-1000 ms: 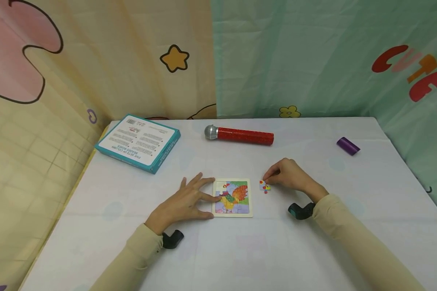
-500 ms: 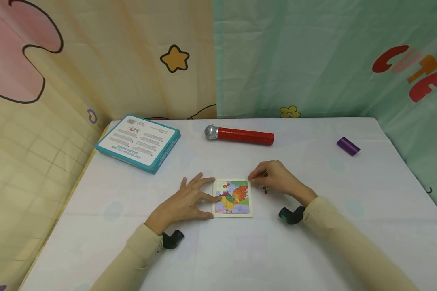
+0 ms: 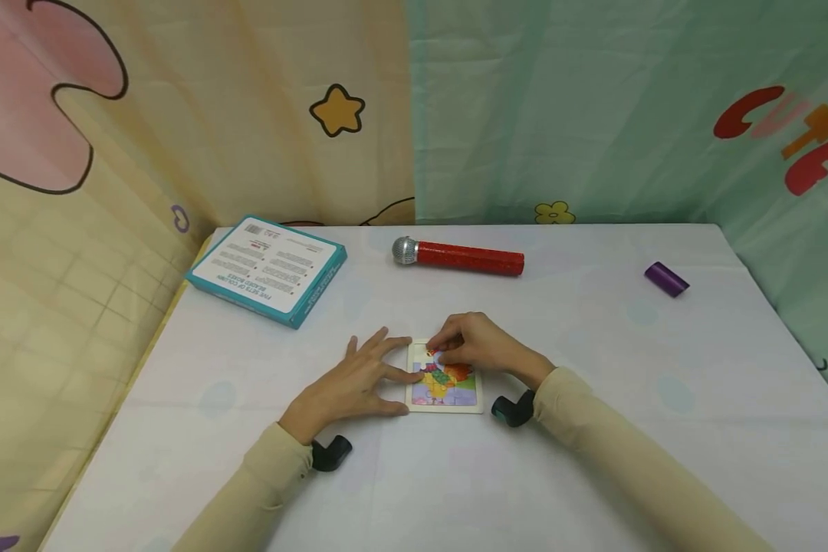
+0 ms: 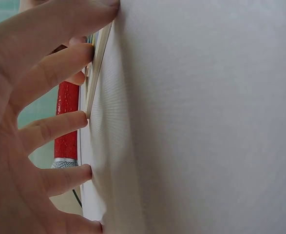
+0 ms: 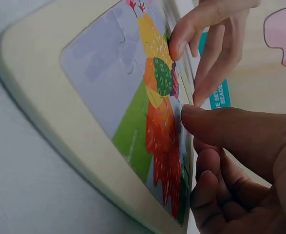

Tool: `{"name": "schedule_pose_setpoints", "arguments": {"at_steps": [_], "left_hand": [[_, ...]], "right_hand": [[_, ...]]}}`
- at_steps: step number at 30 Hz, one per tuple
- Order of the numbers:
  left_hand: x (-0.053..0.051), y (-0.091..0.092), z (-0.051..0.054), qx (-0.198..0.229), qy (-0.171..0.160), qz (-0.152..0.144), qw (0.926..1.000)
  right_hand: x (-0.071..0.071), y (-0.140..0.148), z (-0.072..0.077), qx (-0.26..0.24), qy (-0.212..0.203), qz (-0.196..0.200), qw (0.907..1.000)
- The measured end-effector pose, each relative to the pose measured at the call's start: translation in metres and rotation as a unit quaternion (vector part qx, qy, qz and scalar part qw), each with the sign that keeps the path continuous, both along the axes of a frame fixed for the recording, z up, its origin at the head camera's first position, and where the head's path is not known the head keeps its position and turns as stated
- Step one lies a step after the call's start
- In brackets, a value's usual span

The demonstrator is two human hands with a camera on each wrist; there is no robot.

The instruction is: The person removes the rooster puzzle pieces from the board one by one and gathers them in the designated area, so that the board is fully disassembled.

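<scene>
A small square jigsaw puzzle board [image 3: 448,409] with a cream rim and a colourful bird picture lies on the table. My left hand [image 3: 348,387] spreads its fingers along the board's left side; thumb and one finger touch the rim's corners, another finger rests on the picture. Over the board's upper part, my right hand [image 3: 486,349] pinches a puzzle piece, mostly hidden by the fingers. The right wrist view shows the right thumb [image 5: 206,119] low against the far part of the picture, facing the left fingers [image 5: 206,24]. In the left wrist view, the board's edge [image 4: 98,63] is edge-on.
A red toy microphone [image 3: 469,257] lies behind the board. At the back left is a teal and white box [image 3: 265,268]; a purple tube-like piece [image 3: 666,279] lies at the back right. Printed curtains [image 3: 559,115] stand behind the white-covered table [image 3: 400,491].
My right hand has moved left from the table beside the board to above the board's upper part, carrying a puzzle piece. The left hand has stayed on the board.
</scene>
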State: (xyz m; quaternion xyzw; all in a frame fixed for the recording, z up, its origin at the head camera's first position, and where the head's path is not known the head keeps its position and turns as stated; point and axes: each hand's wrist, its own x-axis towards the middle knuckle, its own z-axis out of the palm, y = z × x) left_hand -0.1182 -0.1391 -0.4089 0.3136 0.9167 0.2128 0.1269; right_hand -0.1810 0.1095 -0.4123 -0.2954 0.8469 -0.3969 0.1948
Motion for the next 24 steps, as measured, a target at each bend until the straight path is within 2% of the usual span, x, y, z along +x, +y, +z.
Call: {"name": "schedule_pose_setpoints", "arguments": {"at_steps": [18, 24], "left_hand": [[0.0001, 0.0015, 0.0011, -0.003, 0.006, 0.002, 1.0000], [0.0002, 0.0017, 0.0018, -0.003, 0.004, 0.003, 1.0000]], "right_hand": [[0.0018, -0.0052, 0.0045, 0.026, 0.020, 0.004, 0.9994], [0.0025, -0.0064, 0.0054, 0.047, 0.047, -0.006, 0.9978]]}}
